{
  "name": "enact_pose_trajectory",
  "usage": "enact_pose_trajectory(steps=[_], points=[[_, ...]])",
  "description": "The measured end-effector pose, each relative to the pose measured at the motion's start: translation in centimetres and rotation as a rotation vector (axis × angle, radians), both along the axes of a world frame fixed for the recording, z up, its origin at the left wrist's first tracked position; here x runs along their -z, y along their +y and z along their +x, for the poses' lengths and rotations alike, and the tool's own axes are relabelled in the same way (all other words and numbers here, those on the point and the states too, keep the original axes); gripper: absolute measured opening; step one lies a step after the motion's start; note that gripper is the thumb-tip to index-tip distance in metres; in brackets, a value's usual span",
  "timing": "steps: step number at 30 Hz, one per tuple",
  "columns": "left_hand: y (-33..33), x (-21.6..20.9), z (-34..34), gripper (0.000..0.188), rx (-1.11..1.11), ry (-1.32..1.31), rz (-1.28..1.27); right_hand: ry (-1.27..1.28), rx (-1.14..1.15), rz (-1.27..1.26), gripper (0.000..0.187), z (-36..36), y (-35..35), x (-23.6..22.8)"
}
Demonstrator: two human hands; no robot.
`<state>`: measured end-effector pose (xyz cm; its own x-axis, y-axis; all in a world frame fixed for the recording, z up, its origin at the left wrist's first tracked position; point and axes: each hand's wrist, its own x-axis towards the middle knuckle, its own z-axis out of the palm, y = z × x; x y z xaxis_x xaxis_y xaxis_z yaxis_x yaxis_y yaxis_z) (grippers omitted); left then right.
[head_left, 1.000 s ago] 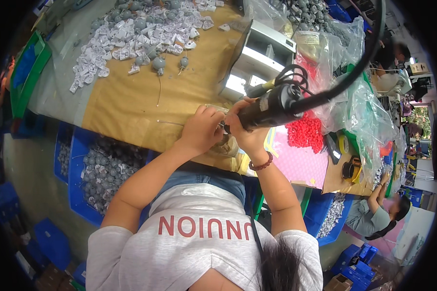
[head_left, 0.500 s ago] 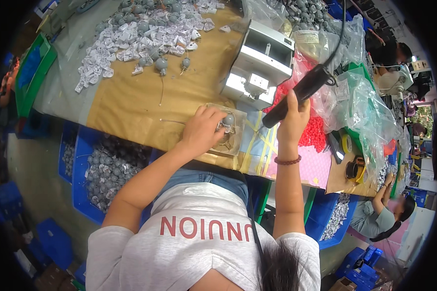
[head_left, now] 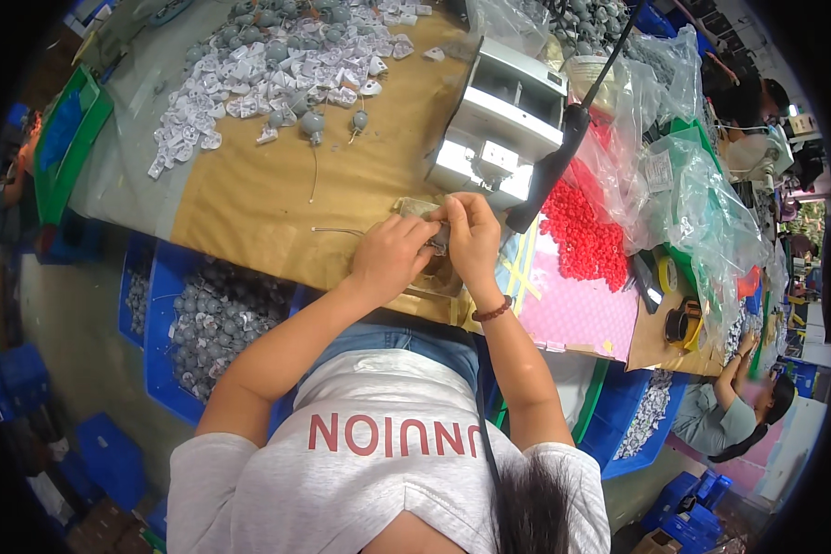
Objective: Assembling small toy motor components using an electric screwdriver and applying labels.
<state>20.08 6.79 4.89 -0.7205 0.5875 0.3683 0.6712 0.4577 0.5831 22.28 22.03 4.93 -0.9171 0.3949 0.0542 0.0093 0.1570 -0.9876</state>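
My left hand point(head_left: 390, 258) is closed on a small grey ball-shaped part, now mostly hidden behind the fingers, over a clear fixture block point(head_left: 417, 207) at the table edge. A thin wire point(head_left: 334, 230) sticks out to the left of that hand. Fingertips pinched, my right hand point(head_left: 472, 242) meets the left one above the block; whatever it grips is hidden. Just beyond it a black cylindrical power screwdriver point(head_left: 554, 169) hangs from its cable, tilted and let go.
White and grey parts point(head_left: 277, 78) lie heaped at the far left. A grey-white machine point(head_left: 503, 115) stands beyond my right hand, with red pieces point(head_left: 582, 231) beside it. Blue bins point(head_left: 162, 369) sit below the table edge. A co-worker point(head_left: 734, 415) is at the right.
My right hand has let go of the screwdriver and come left to the fixture block, beside my left hand. The screwdriver now hangs a little farther from me.
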Motion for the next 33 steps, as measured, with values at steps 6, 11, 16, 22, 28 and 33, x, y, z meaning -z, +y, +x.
enact_pose_trajectory(steps=[6, 11, 16, 22, 28, 33], points=[[-0.2, 0.3, -0.1, 0.034, 0.007, -0.029, 0.037, -0.081, 0.018, -0.366, 0.018, -0.4, 1.1, 0.7], [-0.2, 0.0, 0.0, 0.034, 0.017, -0.084, 0.088, -0.140, 0.094, -0.592, 0.019, -0.3, 1.3, 0.7], [-0.4, -0.1, 0.2, 0.034, 0.025, -0.122, 0.098, -0.174, -0.030, -0.448, 0.021, -0.8, 1.7, 0.4], [-4.4, -3.1, 0.0, 0.035, 0.107, -0.268, -0.037, -0.129, -0.122, -0.324, 0.025, 0.6, 3.6, -1.7], [-18.9, -10.4, -2.3, 0.034, 0.473, -0.811, -0.707, -0.054, -0.016, 0.857, 0.014, 4.5, 14.3, -0.1], [-20.1, -3.1, -10.0, 0.031, -0.271, -0.125, -0.401, -0.193, -0.044, 1.230, 0.018, 5.7, 16.8, 2.5]])
